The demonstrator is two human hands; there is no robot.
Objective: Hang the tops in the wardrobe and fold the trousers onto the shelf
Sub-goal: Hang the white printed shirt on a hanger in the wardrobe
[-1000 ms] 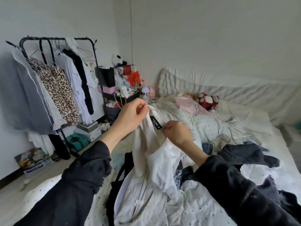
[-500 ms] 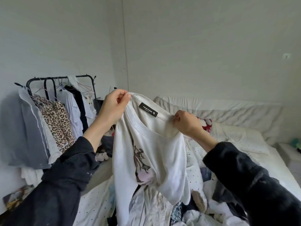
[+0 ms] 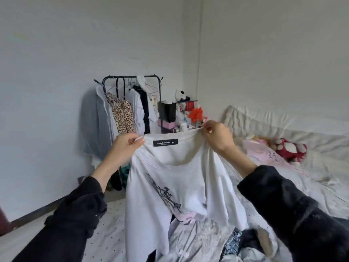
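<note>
A white T-shirt (image 3: 181,178) with a dark flower print and a black neck label hangs spread in front of me over the bed. My left hand (image 3: 124,146) pinches the left end of its collar. My right hand (image 3: 215,137) pinches the right end, slightly higher. The shirt's hem trails into a heap of clothes (image 3: 222,241) on the bed. Behind it a black clothes rail (image 3: 132,78) stands against the wall with a grey garment, a leopard-print top and white and black tops on hangers.
A cluttered side table (image 3: 181,118) with a black bag, pink box and red bow stands between the rail and the bed. The bed (image 3: 311,178) carries a pink garment and a red spotted plush toy. A strip of floor runs along the left wall.
Both hands have moved apart along the collar, stretching the shirt flat and level. My view has swung left, so the rail now sits behind the shirt.
</note>
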